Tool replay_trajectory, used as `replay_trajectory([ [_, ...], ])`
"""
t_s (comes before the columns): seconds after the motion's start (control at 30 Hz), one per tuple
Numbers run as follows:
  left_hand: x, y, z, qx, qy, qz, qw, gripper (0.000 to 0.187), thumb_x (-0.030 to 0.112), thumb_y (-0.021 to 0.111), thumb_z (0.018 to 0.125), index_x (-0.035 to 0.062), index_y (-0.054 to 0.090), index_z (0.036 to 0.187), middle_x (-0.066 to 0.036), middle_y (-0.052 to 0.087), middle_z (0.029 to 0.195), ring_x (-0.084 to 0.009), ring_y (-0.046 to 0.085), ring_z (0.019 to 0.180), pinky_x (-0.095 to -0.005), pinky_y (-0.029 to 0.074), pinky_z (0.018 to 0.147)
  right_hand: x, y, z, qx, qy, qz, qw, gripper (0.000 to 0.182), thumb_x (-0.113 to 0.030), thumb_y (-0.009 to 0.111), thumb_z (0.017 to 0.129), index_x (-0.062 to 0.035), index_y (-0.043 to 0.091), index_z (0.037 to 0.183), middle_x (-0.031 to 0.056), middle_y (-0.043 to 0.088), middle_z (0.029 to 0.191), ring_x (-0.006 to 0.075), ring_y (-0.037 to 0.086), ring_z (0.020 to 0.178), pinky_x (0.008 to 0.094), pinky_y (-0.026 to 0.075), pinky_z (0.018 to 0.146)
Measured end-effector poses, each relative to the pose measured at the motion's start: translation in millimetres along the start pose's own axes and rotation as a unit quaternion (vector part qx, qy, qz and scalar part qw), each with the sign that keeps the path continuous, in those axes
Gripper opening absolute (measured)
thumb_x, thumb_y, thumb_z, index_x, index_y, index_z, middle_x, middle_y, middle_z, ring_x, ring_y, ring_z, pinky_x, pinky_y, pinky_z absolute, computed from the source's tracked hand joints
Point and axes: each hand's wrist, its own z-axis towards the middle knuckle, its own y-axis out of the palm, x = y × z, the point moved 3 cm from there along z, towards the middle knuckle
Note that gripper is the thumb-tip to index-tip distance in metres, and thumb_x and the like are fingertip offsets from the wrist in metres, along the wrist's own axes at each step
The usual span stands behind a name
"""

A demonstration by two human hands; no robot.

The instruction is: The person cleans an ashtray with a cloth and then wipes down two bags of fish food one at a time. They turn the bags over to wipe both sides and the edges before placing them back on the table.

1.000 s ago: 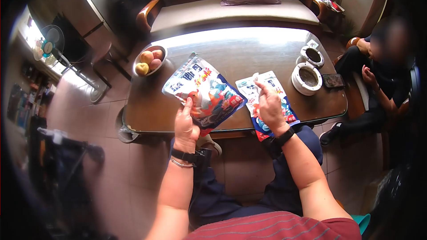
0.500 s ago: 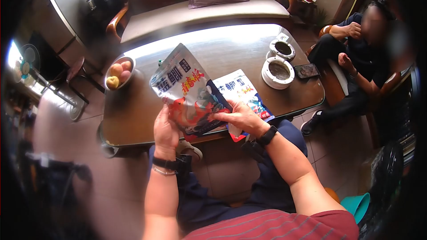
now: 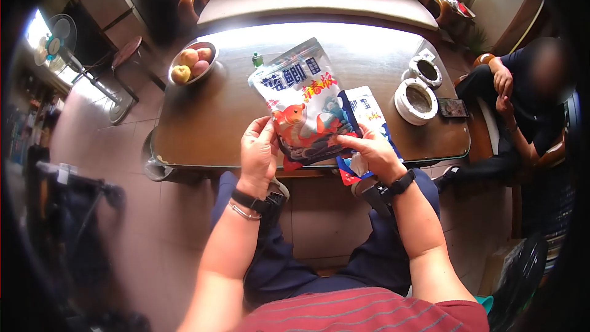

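A printed foil pouch point(image 3: 303, 101) with Chinese lettering and an orange fish on its front is held up over the near side of the table. My left hand point(image 3: 259, 152) pinches its lower left edge between thumb and fingers. On the other side, my right hand point(image 3: 375, 152) grips the lower right edge, thumb on the front. Behind the right hand, a second similar pouch point(image 3: 367, 109) lies at the table's near edge, partly covered by the first pouch and that hand. The fingers behind the held pouch are hidden.
The glass-topped wooden table point(image 3: 209, 129) bears a fruit bowl point(image 3: 214, 55), a small green bottle point(image 3: 257, 59), two round white containers point(image 3: 404, 110) and a phone point(image 3: 453, 107). A person point(image 3: 522, 95) sits at the right. A sofa point(image 3: 264, 9) stands behind; a fan point(image 3: 58, 43) is far left.
My view has shifted, so the table sits differently in it. The held pouch has turned more squarely towards me, still in both hands. The seated person's raised hand has come down to the other hand.
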Motion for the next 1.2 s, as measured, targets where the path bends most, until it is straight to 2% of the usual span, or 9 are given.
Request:
replay_trajectory([
  [0.17, 4, 0, -2, -0.040, -0.001, -0.018, 0.999, 0.014, 0.013, 0.061, 0.102, 0.0027, 0.065, 0.111, -0.004, 0.072, 0.101, -0.0128, 0.070, 0.088, -0.0274, 0.057, 0.082, 5, 3, 4, 0.006, -0.019, 0.026, 0.999, 0.032, -0.016, 0.070, 0.095, -0.0065, 0.062, 0.125, 0.0057, 0.075, 0.106, 0.0103, 0.068, 0.093, 0.0257, 0.054, 0.076],
  [0.53, 8, 1, -1, -0.057, -0.003, -0.037, 0.998, 0.019, 0.015, 0.058, 0.104, 0.0015, 0.064, 0.116, -0.008, 0.071, 0.109, -0.0156, 0.069, 0.097, -0.0304, 0.056, 0.088, -7, 6, 2, -0.039, -0.058, 0.012, 0.997, 0.034, -0.014, 0.069, 0.095, 0.0004, 0.063, 0.125, 0.0078, 0.074, 0.108, 0.0130, 0.068, 0.099, 0.0290, 0.054, 0.089],
  [0.6, 11, 2, -2, -0.072, -0.003, -0.066, 0.995, 0.021, 0.017, 0.057, 0.104, 0.0008, 0.063, 0.117, -0.008, 0.071, 0.110, -0.0165, 0.069, 0.098, -0.0320, 0.056, 0.089, -5, 6, 3, -0.044, 0.026, 0.020, 0.999, 0.033, -0.018, 0.069, 0.096, 0.0002, 0.065, 0.124, 0.0075, 0.073, 0.109, 0.0123, 0.068, 0.100, 0.0286, 0.054, 0.090],
  [0.73, 24, 24, -17, -0.095, -0.080, -0.064, 0.990, 0.026, 0.019, 0.059, 0.104, -0.0005, 0.064, 0.119, -0.009, 0.071, 0.111, -0.0167, 0.067, 0.101, -0.0337, 0.056, 0.093, 3, 7, 5, -0.030, 0.076, 0.027, 0.996, 0.039, -0.027, 0.069, 0.097, 0.0010, 0.065, 0.124, 0.0083, 0.071, 0.114, 0.0119, 0.067, 0.102, 0.0288, 0.053, 0.091],
  [0.8, 15, 15, -12, -0.102, -0.071, -0.024, 0.992, 0.023, 0.016, 0.061, 0.102, -0.0002, 0.065, 0.117, -0.009, 0.071, 0.111, -0.0155, 0.067, 0.100, -0.0312, 0.056, 0.092, -2, 16, 2, -0.022, 0.038, 0.024, 0.999, 0.043, -0.029, 0.070, 0.097, 0.0024, 0.063, 0.126, 0.0086, 0.071, 0.115, 0.0115, 0.066, 0.101, 0.0290, 0.053, 0.090],
  [0.87, 11, 10, -11, -0.097, -0.068, -0.005, 0.993, 0.020, 0.013, 0.062, 0.101, 0.0003, 0.065, 0.116, -0.008, 0.071, 0.111, -0.0147, 0.067, 0.101, -0.0292, 0.056, 0.090, -13, 20, -1, 0.040, -0.030, -0.144, 0.988, 0.047, -0.029, 0.070, 0.097, 0.0030, 0.061, 0.130, 0.0088, 0.070, 0.118, 0.0113, 0.065, 0.102, 0.0289, 0.053, 0.090],
  [1.03, 18, 16, -14, -0.085, 0.017, 0.055, 0.995, 0.019, 0.011, 0.063, 0.101, -0.0004, 0.064, 0.116, -0.008, 0.071, 0.108, -0.0123, 0.066, 0.099, -0.0271, 0.055, 0.089, 13, 17, 11, 0.043, -0.085, -0.044, 0.994, 0.028, -0.019, 0.065, 0.100, 0.0004, 0.069, 0.120, 0.0054, 0.074, 0.107, 0.0092, 0.065, 0.094, 0.0276, 0.054, 0.084],
  [1.13, 22, 18, -14, -0.104, -0.001, -0.001, 0.995, 0.019, 0.010, 0.063, 0.100, 0.0013, 0.064, 0.117, -0.007, 0.070, 0.110, -0.0138, 0.066, 0.100, -0.0268, 0.054, 0.089, 10, 14, 11, 0.033, -0.099, 0.000, 0.995, 0.026, -0.019, 0.064, 0.101, -0.0005, 0.071, 0.118, 0.0054, 0.074, 0.107, 0.0089, 0.065, 0.095, 0.0281, 0.054, 0.084],
  [1.2, 21, 11, -12, -0.111, -0.001, 0.034, 0.993, 0.019, 0.010, 0.064, 0.100, 0.0010, 0.064, 0.116, -0.007, 0.070, 0.109, -0.0134, 0.066, 0.099, -0.0269, 0.054, 0.090, 11, 11, 11, 0.044, -0.107, -0.012, 0.993, 0.026, -0.018, 0.063, 0.102, -0.0010, 0.070, 0.120, 0.0054, 0.073, 0.109, 0.0096, 0.065, 0.096, 0.0288, 0.055, 0.084],
])
